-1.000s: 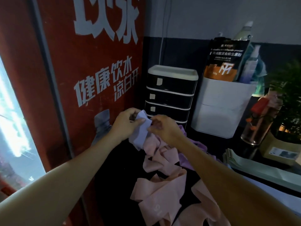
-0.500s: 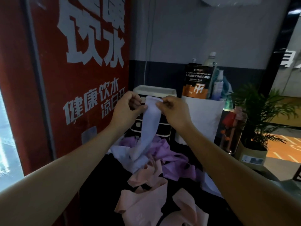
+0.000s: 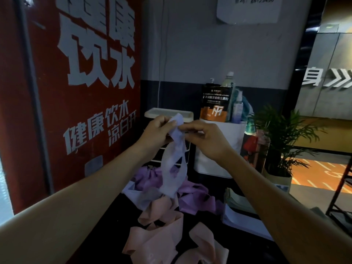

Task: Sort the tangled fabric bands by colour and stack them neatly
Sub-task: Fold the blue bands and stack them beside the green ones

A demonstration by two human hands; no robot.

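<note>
A pale lavender fabric band (image 3: 174, 164) hangs as a twisted loop from both my hands, held up above the pile. My left hand (image 3: 157, 131) pinches its top end, and my right hand (image 3: 206, 139) pinches the same top edge from the other side. Its lower end touches the heap on the dark table (image 3: 116, 216). In that heap lie purple bands (image 3: 192, 195) at the back, pink bands (image 3: 158, 235) nearer me, and more pale lavender cloth (image 3: 141, 195) at the left.
A red panel with white lettering (image 3: 76, 92) stands close on the left. Behind the pile are a small drawer unit (image 3: 156, 113), a white bin (image 3: 213, 161) with a pouch and bottles, a potted plant (image 3: 280, 141) and stacked papers (image 3: 242, 210) at the right.
Both hands have lifted the pale lavender band higher out of the heap, so it now hangs as a long loop. My view has tilted upward.
</note>
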